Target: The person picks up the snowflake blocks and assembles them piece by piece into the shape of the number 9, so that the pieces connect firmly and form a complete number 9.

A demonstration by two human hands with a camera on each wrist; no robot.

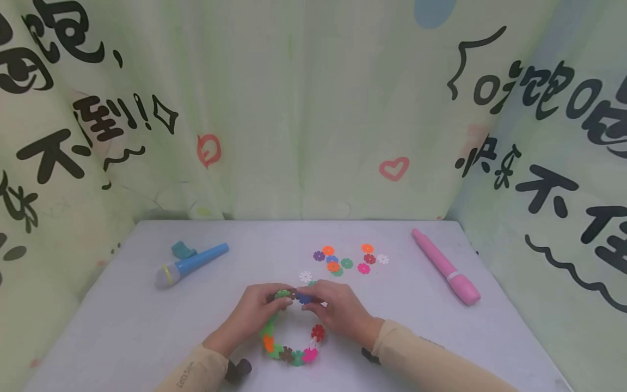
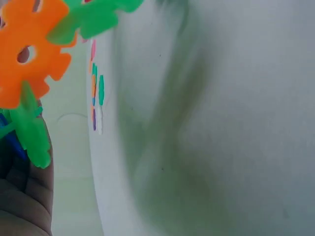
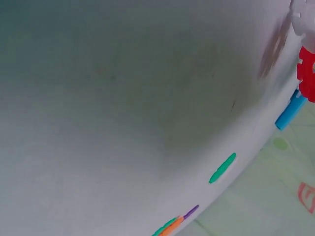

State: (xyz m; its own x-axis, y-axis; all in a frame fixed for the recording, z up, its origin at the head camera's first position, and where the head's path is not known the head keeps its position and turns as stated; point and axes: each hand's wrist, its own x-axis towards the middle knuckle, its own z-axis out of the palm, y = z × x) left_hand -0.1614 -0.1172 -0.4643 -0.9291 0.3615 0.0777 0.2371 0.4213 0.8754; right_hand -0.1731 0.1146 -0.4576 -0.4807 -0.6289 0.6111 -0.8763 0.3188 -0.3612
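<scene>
A ring-shaped chain of interlocking flower discs, in green, orange, brown, pink, white and red, hangs between both hands. At its upper left, my left hand pinches the chain by a green disc beside a brown one. My right hand pinches a blue disc against that brown disc, between thumb and fingers. Below the right hand is the chain's red disc; the fingers hide the stretch above it. In the left wrist view, an orange disc of the chain shows close beside the left hand.
Loose flower discs in several colours lie beyond the hands, a white disc nearest. At the left lies a blue toy microphone by a small teal piece. A pink stick-like toy lies at the right. Printed curtains surround the white table.
</scene>
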